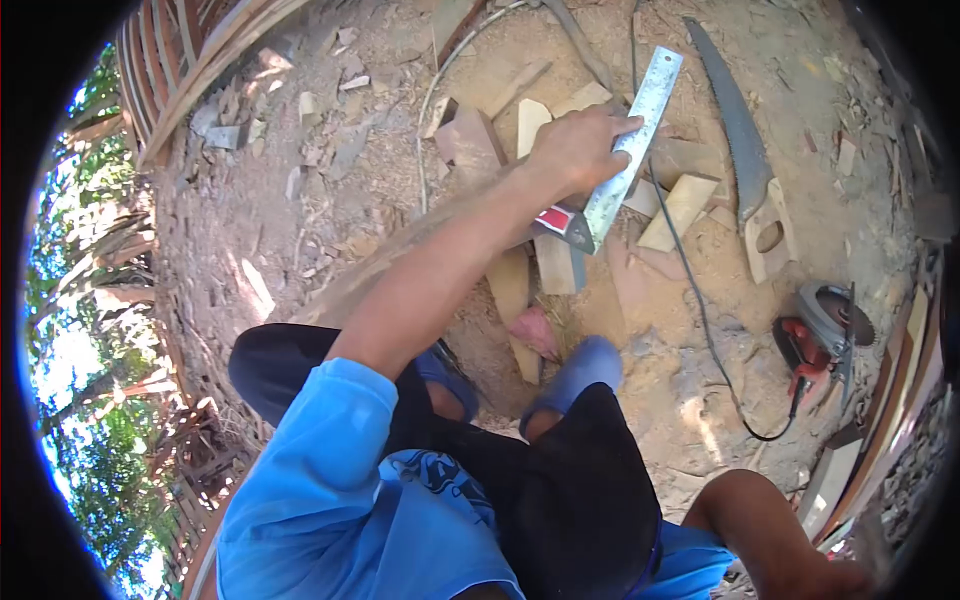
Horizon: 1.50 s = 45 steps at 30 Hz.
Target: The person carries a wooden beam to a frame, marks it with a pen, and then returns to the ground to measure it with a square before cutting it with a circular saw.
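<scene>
My left hand (580,150) is closed on the metal blade of a try square (629,165), its fingers and thumb pinching the blade near the middle. The square's red and dark stock (562,222) sits below the hand, above a loose wood block (560,264). Beneath and around the hand lie several cut wood pieces, among them a pale block (678,212) and a reddish block (468,142). My right arm (765,525) is bent at the lower right; its hand is lost at the dark edge of the picture.
A handsaw (738,130) lies on the dirt to the right. Farther down stands a circular saw (822,340), its black cord (690,275) looping across the ground. Boards (880,400) line the right edge, and curved timber (200,85) is at upper left. My sandalled feet (585,372) are below the blocks.
</scene>
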Each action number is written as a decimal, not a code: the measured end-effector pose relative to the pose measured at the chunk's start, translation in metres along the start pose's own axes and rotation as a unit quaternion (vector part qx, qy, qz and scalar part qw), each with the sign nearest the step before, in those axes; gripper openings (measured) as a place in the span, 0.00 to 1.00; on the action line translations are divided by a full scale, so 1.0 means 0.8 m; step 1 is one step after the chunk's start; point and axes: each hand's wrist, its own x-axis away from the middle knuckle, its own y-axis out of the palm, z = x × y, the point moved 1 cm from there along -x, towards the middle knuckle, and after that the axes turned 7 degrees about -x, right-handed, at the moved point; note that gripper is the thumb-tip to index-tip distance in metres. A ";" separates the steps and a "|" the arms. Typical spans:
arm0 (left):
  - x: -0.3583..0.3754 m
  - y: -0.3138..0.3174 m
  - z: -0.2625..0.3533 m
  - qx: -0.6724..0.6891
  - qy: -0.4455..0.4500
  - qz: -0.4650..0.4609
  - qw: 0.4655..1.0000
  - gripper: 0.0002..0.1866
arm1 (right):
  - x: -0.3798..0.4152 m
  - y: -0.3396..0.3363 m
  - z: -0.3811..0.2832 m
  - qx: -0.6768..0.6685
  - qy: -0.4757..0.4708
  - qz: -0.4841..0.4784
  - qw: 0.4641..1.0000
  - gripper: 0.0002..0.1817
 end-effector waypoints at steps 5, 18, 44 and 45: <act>0.001 -0.014 -0.004 -0.001 0.005 -0.036 0.999 0.33 | 0.119 0.069 0.108 0.445 0.428 -0.004 0.786 0.11; 0.000 -0.024 0.001 -0.024 0.007 -0.067 0.997 0.41 | 0.288 0.145 0.330 0.213 0.505 0.121 0.827 0.14; -0.006 -0.018 -0.007 0.012 0.018 -0.025 0.999 0.38 | 0.295 0.144 0.132 0.092 0.617 -0.140 0.769 0.08; -0.017 -0.012 -0.011 0.063 0.002 0.018 0.998 0.37 | 0.286 0.144 0.123 0.081 0.631 -0.115 0.763 0.08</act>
